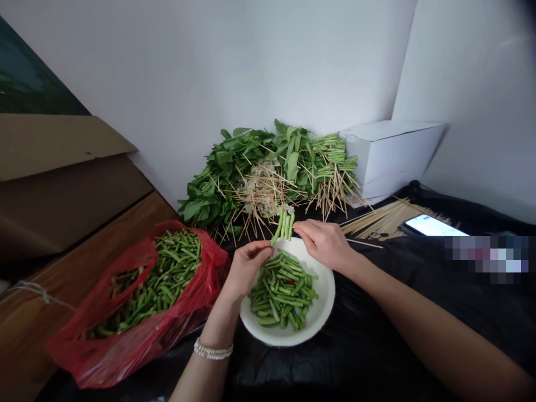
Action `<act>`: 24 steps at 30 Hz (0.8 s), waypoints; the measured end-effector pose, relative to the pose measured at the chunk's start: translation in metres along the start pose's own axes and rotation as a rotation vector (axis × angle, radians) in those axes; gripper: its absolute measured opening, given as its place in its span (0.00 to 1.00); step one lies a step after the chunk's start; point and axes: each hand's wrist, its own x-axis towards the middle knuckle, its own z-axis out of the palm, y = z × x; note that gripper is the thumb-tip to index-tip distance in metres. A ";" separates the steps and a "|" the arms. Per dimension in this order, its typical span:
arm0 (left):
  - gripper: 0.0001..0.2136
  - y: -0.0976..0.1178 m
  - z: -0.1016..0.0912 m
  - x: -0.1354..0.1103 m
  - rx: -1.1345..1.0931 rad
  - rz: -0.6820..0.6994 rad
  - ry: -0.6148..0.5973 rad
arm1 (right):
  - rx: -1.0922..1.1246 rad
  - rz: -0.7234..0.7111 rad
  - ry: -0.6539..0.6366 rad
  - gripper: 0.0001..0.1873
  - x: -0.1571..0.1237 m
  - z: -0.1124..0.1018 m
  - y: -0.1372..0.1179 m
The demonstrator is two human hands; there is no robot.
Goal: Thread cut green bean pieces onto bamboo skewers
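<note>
The left hand (248,265) pinches the lower end of the leftmost piece in a short row of cut beans (283,223); the right hand (325,241) has its thumb and forefinger drawn close together at the row's right edge, though whether they grip a bean or a thin stick I cannot tell; the row stands between the two hands, its pieces side by side and slightly tilted, over the far rim of the bowl (328,304). Below and between the hands, loose beans (278,293) lie in the bowl; left of the left hand, a red bag (138,349) gapes open, with more pieces inside; just right of the right hand, bare sticks (372,222) lie fanned out, with a lit phone (435,225) beyond them; past both hands, greens (209,195) are heaped, many sticks jutting from the pile.

The step in hand looks like lining the pieces up, probably on a stick; the next move seems to call for a steady left pinch, the pieces kept level, and a light, straight push from the right hand, since a crooked one could split a bean.
</note>
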 end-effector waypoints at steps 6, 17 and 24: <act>0.14 0.001 -0.005 -0.002 -0.358 -0.131 0.063 | -0.019 -0.106 -0.070 0.14 -0.003 0.001 -0.010; 0.12 0.001 -0.005 -0.002 -0.392 -0.094 0.098 | -0.074 -0.165 -0.160 0.12 -0.003 0.003 -0.015; 0.15 -0.001 -0.005 -0.001 -0.409 -0.090 0.115 | -0.080 -0.166 -0.188 0.12 -0.004 0.002 -0.016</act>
